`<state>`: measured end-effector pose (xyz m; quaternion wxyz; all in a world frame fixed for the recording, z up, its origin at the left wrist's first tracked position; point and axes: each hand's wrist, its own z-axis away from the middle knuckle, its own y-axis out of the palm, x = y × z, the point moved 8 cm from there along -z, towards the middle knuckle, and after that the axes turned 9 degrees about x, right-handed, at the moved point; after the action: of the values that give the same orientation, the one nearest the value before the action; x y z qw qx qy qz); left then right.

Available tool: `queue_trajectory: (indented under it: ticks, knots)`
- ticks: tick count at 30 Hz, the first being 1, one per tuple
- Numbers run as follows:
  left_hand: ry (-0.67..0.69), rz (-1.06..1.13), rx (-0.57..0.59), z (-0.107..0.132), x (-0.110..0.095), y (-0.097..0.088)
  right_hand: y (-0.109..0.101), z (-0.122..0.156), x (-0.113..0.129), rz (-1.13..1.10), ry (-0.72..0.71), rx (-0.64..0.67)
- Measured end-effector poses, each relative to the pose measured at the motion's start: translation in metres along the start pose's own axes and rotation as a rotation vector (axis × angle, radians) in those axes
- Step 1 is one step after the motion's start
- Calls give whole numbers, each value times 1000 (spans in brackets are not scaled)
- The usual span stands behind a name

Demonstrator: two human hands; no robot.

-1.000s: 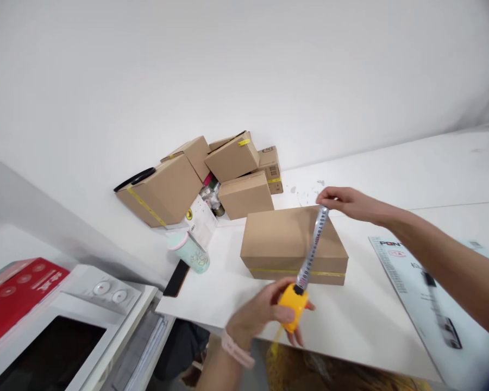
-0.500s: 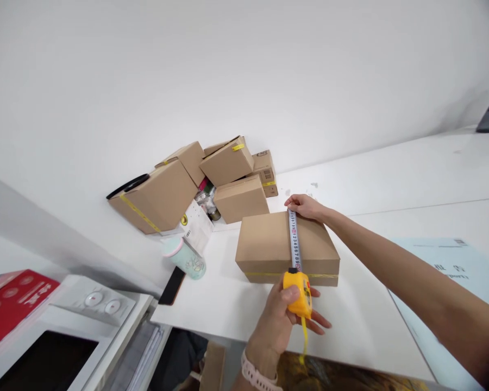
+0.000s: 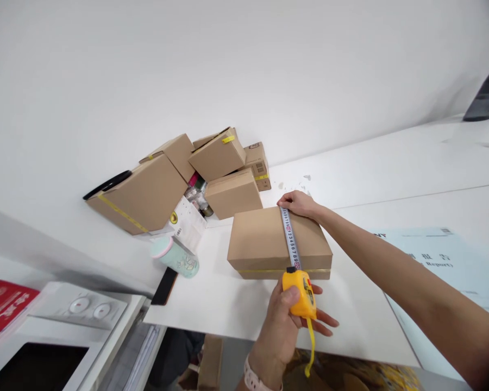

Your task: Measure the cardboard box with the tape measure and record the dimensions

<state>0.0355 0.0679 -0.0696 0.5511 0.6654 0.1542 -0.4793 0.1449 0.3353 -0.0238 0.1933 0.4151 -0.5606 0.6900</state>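
A flat brown cardboard box (image 3: 261, 241) with a yellow tape line lies on the white table (image 3: 362, 315). My left hand (image 3: 287, 320) grips a yellow tape measure (image 3: 300, 296) at the box's near edge. The measuring blade (image 3: 290, 239) runs flat across the box top. My right hand (image 3: 299, 205) pinches the blade's end down at the box's far edge.
A pile of brown boxes (image 3: 175, 176) leans against the wall behind. A mint cup (image 3: 174, 258) lies on its side beside a black phone (image 3: 163, 286). Pale blue printed sheets (image 3: 440, 266) lie at right. A white machine (image 3: 65, 336) stands at lower left.
The blade, first held slanting in the air, has been laid flat across the box top. My right hand moved left to the far edge and the yellow case settled at the near edge.
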Motion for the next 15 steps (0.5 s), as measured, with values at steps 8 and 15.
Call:
queue_trajectory:
  ticks: [8, 15]
  knots:
    - [-19, -38, -32, 0, -4, -3, -1, 5, 8, -119, -45, -17]
    - [410, -316, -285, 62, -70, -58, -63, 93, -6, -633, -144, -409]
